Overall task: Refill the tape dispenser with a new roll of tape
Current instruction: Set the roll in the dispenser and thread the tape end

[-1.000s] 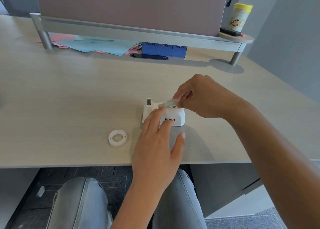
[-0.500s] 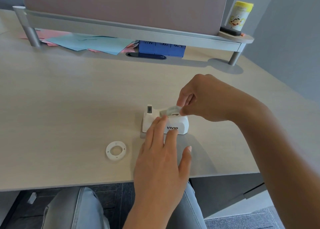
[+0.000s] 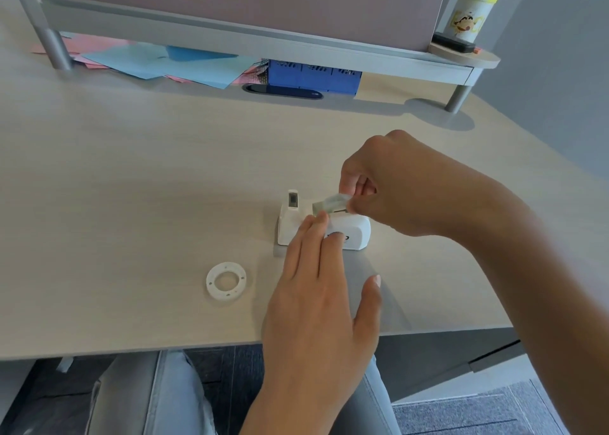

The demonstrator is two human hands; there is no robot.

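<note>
Fingers (image 3: 354, 204) pinching tape roll (image 3: 331, 203) above dispenser (image 3: 354, 232)

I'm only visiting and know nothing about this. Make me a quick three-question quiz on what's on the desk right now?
1. True or false: the right hand holds the clear tape roll above the white tape dispenser.
2. Which hand steadies the dispenser?
3. The white ring lies: A) inside the dispenser, B) flat on the desk, C) on the shelf.

Key: 1 true. 2 the left hand, fingertips on it. 3 B.
</note>
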